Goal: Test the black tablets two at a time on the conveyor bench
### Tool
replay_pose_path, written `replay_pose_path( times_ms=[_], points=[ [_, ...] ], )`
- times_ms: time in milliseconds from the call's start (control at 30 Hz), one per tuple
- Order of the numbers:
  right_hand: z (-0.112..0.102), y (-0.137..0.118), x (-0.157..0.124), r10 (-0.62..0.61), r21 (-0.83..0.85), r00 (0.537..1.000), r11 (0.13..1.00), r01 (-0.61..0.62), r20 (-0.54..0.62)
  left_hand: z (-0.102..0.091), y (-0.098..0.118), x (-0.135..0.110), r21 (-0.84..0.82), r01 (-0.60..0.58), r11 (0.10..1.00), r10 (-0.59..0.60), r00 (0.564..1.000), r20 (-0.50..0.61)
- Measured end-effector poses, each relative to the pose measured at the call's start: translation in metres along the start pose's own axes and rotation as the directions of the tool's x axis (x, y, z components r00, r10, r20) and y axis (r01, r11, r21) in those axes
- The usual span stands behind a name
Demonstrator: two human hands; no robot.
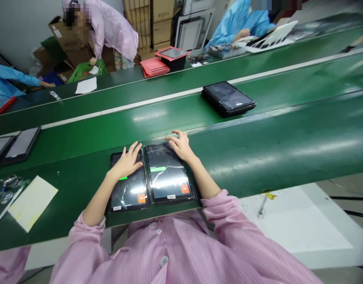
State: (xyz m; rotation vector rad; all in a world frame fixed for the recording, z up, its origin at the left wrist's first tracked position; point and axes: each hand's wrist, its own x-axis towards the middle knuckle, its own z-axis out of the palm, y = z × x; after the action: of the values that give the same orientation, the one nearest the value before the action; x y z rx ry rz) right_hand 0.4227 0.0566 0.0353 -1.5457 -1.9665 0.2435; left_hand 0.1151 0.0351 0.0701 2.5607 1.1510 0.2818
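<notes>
Two black tablets lie side by side on the green bench in front of me. My left hand (127,161) rests flat on the upper part of the left tablet (128,193), fingers spread. On the top right corner of the right tablet (168,177) lies my right hand (179,144), its fingers stretched out. Both screens are lit, each with a green bar and an orange button near the bottom. Neither hand holds anything.
A stack of black tablets (229,98) sits on the green conveyor belt (288,118) beyond. More tablets (21,144) lie at the left, with a yellowish sheet (32,201) and metal tools (10,183). Other people in blue and pink coats work across the line, near red trays (154,67) and cardboard boxes.
</notes>
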Motion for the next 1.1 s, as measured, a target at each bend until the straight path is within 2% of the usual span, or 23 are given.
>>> replay_pose_path(
  times_ms=[133, 267, 367, 500, 633, 700, 800, 900, 1000, 1100],
  points=[
    [0.005, 0.005, -0.011, 0.005, -0.088, 0.997, 0.996, 0.001, 0.071, 0.004, 0.023, -0.007, 0.121, -0.044, 0.992, 0.034, 0.996, 0.086],
    [-0.005, 0.005, -0.012, -0.101, -0.086, 0.990, 0.990, 0.110, 0.101, -0.004, 0.031, -0.015, 0.192, -0.006, 0.981, 0.001, 1.000, 0.025],
    [-0.010, 0.004, -0.010, -0.152, -0.078, 0.984, 0.984, 0.160, 0.096, -0.003, 0.023, -0.008, 0.218, 0.014, 0.976, -0.005, 0.999, -0.040],
    [-0.008, 0.003, -0.011, -0.089, -0.078, 0.993, 0.992, 0.095, 0.077, 0.001, 0.013, 0.001, 0.125, -0.100, 0.987, 0.096, 0.995, 0.037],
    [-0.009, 0.001, -0.012, -0.109, -0.032, 0.987, 0.993, 0.113, 0.119, -0.014, 0.015, -0.002, 0.007, -0.140, 0.990, 0.139, 0.987, 0.075],
    [-0.011, 0.002, -0.012, -0.117, -0.010, 0.988, 0.993, 0.118, 0.100, -0.025, 0.013, -0.005, -0.004, -0.127, 0.992, 0.127, 0.988, 0.086],
    [-0.015, 0.005, -0.012, -0.069, -0.010, 0.997, 0.998, 0.069, 0.037, -0.035, 0.001, -0.007, 0.088, -0.056, 0.995, 0.055, 0.998, 0.017],
    [-0.015, 0.008, -0.012, -0.028, -0.023, 1.000, 0.999, 0.028, 0.009, -0.034, -0.018, -0.006, 0.185, 0.009, 0.983, 0.010, 0.995, -0.098],
    [-0.014, 0.009, -0.012, -0.043, -0.019, 0.999, 0.999, 0.043, 0.014, -0.030, -0.031, -0.004, 0.199, -0.006, 0.980, 0.031, 0.992, -0.122],
    [-0.012, 0.008, -0.011, -0.067, -0.003, 0.998, 0.998, 0.067, 0.020, -0.030, -0.034, -0.003, 0.161, -0.023, 0.987, 0.052, 0.983, -0.177]
  ],
)
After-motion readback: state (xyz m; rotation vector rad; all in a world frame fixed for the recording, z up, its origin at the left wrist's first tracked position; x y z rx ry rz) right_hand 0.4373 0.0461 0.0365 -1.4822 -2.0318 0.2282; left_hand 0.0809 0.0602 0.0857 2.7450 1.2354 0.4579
